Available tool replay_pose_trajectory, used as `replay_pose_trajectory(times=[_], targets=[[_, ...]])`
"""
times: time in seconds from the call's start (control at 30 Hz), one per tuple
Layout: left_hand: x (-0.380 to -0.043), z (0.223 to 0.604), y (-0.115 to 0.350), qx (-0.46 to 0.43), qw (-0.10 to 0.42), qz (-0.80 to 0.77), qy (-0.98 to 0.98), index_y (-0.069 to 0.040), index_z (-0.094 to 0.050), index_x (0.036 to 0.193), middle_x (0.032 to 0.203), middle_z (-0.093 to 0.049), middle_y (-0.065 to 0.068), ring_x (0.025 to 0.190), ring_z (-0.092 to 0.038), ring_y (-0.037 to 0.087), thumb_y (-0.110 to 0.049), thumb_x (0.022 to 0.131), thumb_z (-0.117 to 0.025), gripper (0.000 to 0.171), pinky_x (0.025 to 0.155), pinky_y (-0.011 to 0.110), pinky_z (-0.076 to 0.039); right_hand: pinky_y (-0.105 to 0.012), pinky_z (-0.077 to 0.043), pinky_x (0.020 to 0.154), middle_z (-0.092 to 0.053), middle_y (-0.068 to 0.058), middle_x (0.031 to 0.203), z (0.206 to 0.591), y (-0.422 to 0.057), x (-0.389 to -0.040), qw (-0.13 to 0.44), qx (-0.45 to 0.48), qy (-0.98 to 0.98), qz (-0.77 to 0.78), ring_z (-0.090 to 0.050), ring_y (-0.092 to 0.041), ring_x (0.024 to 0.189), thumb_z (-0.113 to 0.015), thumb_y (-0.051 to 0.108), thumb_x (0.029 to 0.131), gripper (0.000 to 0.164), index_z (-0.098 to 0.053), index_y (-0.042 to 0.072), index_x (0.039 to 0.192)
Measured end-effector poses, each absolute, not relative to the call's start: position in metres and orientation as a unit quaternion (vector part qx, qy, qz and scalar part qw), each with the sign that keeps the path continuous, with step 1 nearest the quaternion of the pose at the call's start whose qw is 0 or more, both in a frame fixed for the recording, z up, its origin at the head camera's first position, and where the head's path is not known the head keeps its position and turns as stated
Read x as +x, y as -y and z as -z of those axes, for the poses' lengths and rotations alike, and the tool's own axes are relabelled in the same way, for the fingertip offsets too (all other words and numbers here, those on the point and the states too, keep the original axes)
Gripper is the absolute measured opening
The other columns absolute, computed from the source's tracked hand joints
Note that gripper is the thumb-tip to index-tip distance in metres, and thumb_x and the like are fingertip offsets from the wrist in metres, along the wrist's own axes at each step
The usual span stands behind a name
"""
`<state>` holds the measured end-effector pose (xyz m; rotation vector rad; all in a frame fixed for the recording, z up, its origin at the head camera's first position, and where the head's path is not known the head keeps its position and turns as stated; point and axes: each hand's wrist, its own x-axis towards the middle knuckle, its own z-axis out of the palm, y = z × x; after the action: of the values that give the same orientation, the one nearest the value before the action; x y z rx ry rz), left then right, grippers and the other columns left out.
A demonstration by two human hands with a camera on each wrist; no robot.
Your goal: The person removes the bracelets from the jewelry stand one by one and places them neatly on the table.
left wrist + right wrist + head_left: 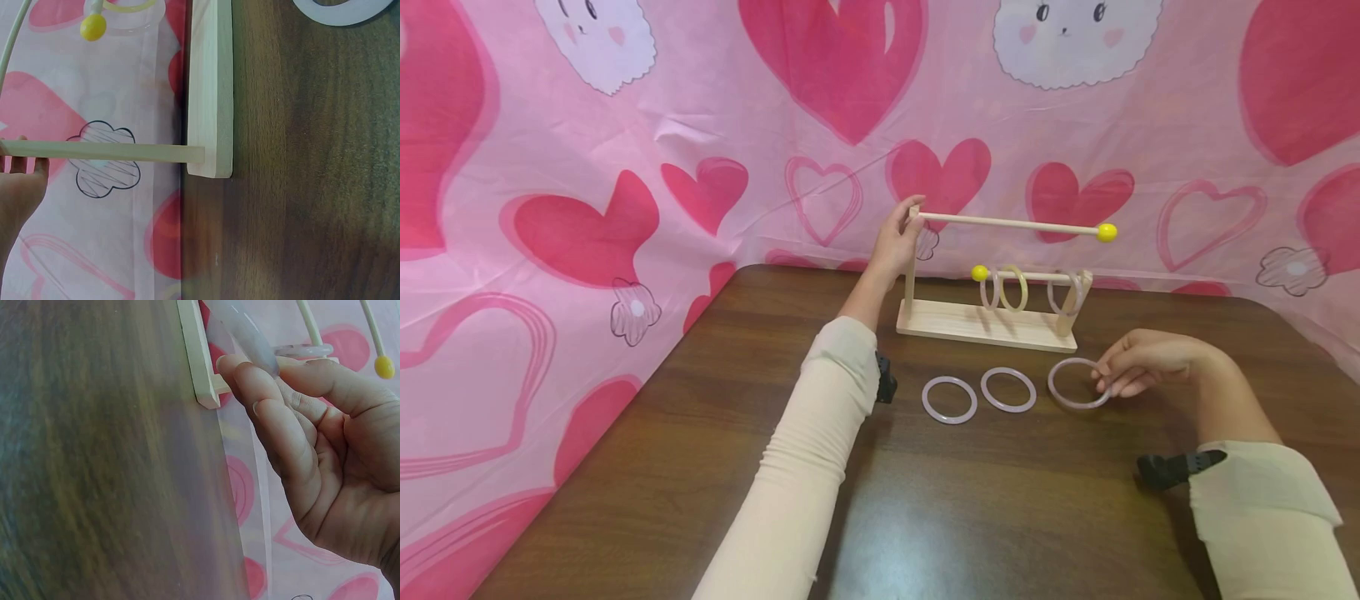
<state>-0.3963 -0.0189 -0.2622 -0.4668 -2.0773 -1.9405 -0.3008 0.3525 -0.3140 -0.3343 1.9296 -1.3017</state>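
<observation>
My left hand (pixel 895 246) holds the top of the left upright (pixel 125 151) of a wooden bangle stand (pixel 977 327), thumb on the near side. In my right hand (pixel 1146 364), thumb and fingertips pinch a pale lilac bangle (pixel 1078 406) by its right side, in front of the stand. The right wrist view shows that bangle (pixel 240 328) between thumb and fingers. Two more lilac bangles (pixel 951 421) lie flat on the table to its left. On the stand's lower rod hang a yellow bangle (pixel 1024 292) and several pale ones; the upper rod (pixel 1015 224) carries none.
The stand is near the back of the brown wooden table (pixel 910 517). Each rod ends in a yellow knob (pixel 1107 232), the upper one pointing right, the lower one left. A pink heart-print cloth (pixel 700 108) hangs behind the table and on its left.
</observation>
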Motion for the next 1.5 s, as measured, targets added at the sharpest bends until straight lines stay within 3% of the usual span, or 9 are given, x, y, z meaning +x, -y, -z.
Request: replay_pose_trajectory(times=[1.1,1.5], targets=[[-0.396,0.262,0.019,-0.165,0.141,0.662,0.717,-0.011,-0.049,0.132,0.137,-0.048,0.004,0.122,-0.046,0.016,-0.010,0.095,-0.049,0.037,0.099,0.027,-0.037,-0.026,-0.054,0.067,-0.067,-0.011,0.085,0.312,-0.342,-0.301,0.368,-0.077,-0.796,0.475,-0.065,-0.012,0.073,-0.049,0.002,0.088,0.021,-0.064,-0.010,0.097],[-0.395,0.262,0.020,-0.168,0.141,0.665,0.714,-0.011,-0.049,0.132,0.137,-0.047,0.005,0.123,-0.045,0.016,-0.010,0.095,-0.049,0.037,0.099,0.027,-0.036,-0.025,-0.054,0.066,-0.068,-0.010,0.080,0.313,-0.343,-0.300,0.333,-0.048,-0.817,0.468,-0.065,-0.009,0.069,-0.058,0.008,0.088,0.019,-0.066,-0.008,0.093]])
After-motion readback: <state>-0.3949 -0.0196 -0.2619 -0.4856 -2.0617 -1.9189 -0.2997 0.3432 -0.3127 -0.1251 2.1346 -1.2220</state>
